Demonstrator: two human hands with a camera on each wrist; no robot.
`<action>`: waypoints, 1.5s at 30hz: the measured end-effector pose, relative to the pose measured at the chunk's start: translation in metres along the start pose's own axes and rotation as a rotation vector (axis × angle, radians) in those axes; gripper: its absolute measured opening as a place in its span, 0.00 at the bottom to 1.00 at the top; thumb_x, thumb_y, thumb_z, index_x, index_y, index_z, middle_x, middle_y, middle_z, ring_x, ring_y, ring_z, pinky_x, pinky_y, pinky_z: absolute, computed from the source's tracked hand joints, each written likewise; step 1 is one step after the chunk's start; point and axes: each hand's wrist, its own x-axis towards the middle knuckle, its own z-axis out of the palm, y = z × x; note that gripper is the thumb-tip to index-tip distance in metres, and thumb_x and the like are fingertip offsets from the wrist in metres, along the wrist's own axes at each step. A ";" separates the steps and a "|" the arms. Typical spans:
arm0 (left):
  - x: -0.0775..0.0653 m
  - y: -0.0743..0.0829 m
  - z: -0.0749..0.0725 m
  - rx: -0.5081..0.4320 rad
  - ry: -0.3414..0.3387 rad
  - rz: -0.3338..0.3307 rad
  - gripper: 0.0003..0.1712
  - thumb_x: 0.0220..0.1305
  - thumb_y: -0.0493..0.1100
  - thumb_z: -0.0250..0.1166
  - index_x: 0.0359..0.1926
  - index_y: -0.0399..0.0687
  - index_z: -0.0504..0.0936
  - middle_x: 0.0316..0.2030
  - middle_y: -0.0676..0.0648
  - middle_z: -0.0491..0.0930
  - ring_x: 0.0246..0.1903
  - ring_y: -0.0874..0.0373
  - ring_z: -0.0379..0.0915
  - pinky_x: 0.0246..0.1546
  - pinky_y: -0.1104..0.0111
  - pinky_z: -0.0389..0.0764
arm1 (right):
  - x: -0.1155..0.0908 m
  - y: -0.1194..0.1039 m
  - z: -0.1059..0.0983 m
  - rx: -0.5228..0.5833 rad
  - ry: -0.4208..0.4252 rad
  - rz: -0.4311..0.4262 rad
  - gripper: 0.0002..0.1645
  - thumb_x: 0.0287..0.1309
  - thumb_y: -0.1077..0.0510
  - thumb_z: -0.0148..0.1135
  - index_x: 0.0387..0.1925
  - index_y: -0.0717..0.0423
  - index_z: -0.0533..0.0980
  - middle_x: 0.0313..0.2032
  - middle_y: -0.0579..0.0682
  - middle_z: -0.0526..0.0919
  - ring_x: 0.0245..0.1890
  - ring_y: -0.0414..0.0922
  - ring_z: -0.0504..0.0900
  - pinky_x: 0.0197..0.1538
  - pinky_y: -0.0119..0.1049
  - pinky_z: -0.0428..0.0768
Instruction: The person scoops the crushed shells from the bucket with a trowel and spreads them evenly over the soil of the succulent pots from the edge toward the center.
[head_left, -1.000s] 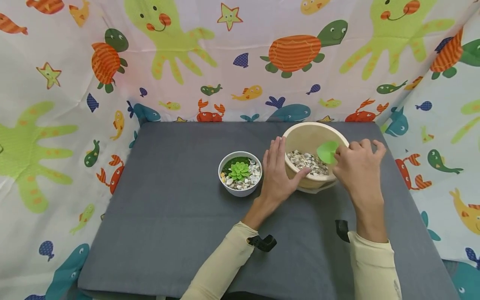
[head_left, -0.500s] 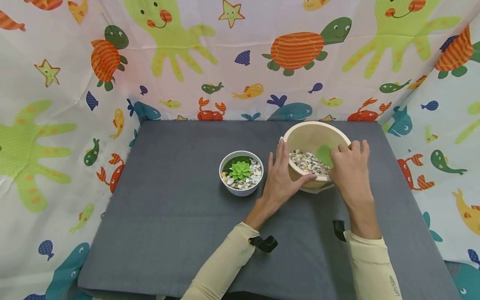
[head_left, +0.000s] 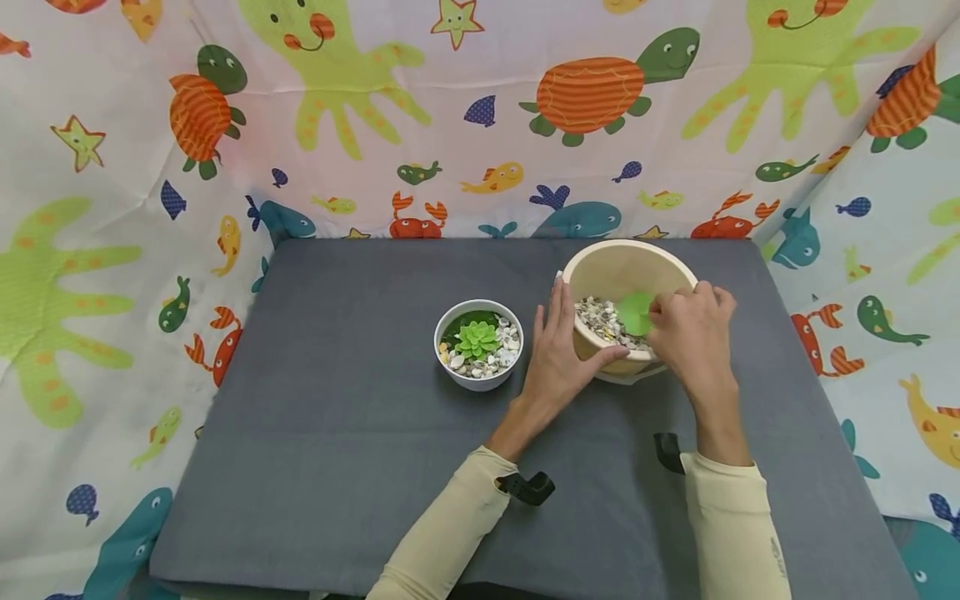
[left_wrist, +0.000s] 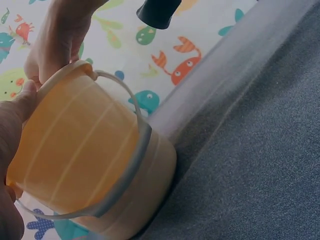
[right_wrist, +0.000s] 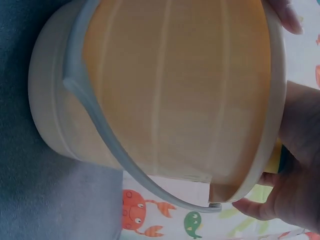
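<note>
A cream plastic bucket [head_left: 622,265] stands at the right of the table, with small pebbles [head_left: 597,315] in its bottom. My left hand [head_left: 557,358] rests against the bucket's left side, fingers straight and thumb along the front rim. Over the bucket's right rim reaches my right hand [head_left: 692,333], gripping a green scoop [head_left: 635,313] whose blade is down among the pebbles. The fist hides the scoop's handle. In the right wrist view, the bucket's bail handle [right_wrist: 120,155] hangs down its outer side.
Left of my left hand sits a small white bowl [head_left: 477,384] holding a green succulent [head_left: 477,340] and pale stones. A grey cloth covers the table [head_left: 337,400]. Behind it and at both sides hangs a white curtain [head_left: 360,192] printed with sea animals.
My right hand has moved left and inward over the bucket, carrying the scoop's blade from the right side toward the middle of the pebbles. The left hand stays at the bucket's side.
</note>
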 end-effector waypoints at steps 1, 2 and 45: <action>0.000 0.000 0.000 -0.002 0.000 -0.001 0.71 0.58 0.64 0.77 0.84 0.38 0.42 0.85 0.39 0.42 0.85 0.50 0.41 0.83 0.44 0.50 | 0.001 0.000 0.000 0.021 -0.003 0.005 0.09 0.55 0.70 0.60 0.30 0.70 0.86 0.27 0.68 0.85 0.38 0.64 0.73 0.65 0.76 0.60; 0.000 0.000 -0.001 -0.004 -0.001 -0.003 0.71 0.58 0.64 0.77 0.84 0.38 0.42 0.85 0.39 0.42 0.85 0.50 0.41 0.83 0.45 0.50 | 0.001 0.001 0.001 0.040 -0.012 0.013 0.09 0.56 0.70 0.60 0.30 0.69 0.86 0.27 0.67 0.86 0.39 0.64 0.74 0.65 0.76 0.60; -0.001 -0.002 0.002 -0.003 0.029 -0.016 0.72 0.56 0.65 0.78 0.84 0.42 0.43 0.85 0.42 0.44 0.84 0.50 0.48 0.84 0.48 0.51 | -0.030 0.001 -0.053 0.456 0.116 0.504 0.20 0.70 0.54 0.65 0.50 0.68 0.86 0.47 0.66 0.87 0.39 0.43 0.71 0.34 0.16 0.70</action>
